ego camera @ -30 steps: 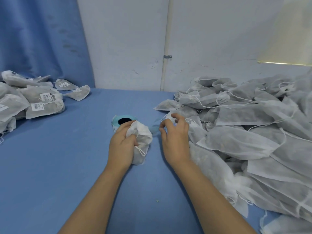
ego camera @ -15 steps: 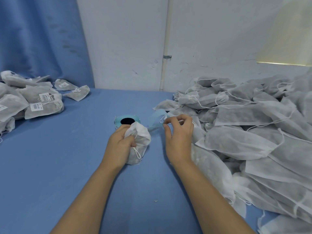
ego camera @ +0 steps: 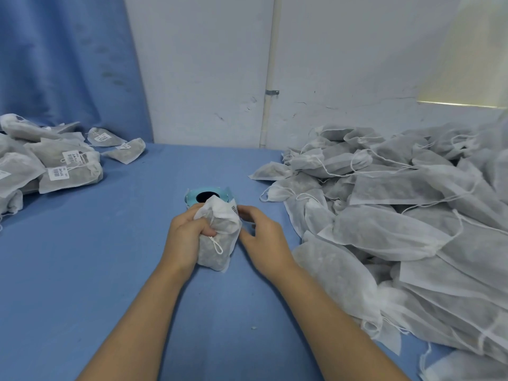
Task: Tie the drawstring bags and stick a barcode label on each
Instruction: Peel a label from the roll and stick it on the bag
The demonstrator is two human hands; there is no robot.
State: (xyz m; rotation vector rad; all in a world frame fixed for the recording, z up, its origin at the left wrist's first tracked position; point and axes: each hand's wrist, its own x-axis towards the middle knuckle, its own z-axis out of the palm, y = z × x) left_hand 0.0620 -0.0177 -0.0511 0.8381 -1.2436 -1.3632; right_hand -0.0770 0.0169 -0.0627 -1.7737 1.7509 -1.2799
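Blue-covered table (ego camera: pixel 82 270) bearing a heap of labelled drawstring bags (ego camera: pixel 55 171) at far left, a larger heap of unlabelled bags (ego camera: pixel 398 215) along the right, and a teal label roll (ego camera: pixel 192 194) between them.

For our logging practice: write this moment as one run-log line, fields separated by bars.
step: labelling | left hand: grips drawstring bag | right hand: holds barcode label at bag's top | label roll: behind bag

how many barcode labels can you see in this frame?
6. In the left pile: upper front label, lower front label, two far labels by the curtain, edge label cut off at frame left. Sixth label tops the held bag, at the right hand. More may be hidden.
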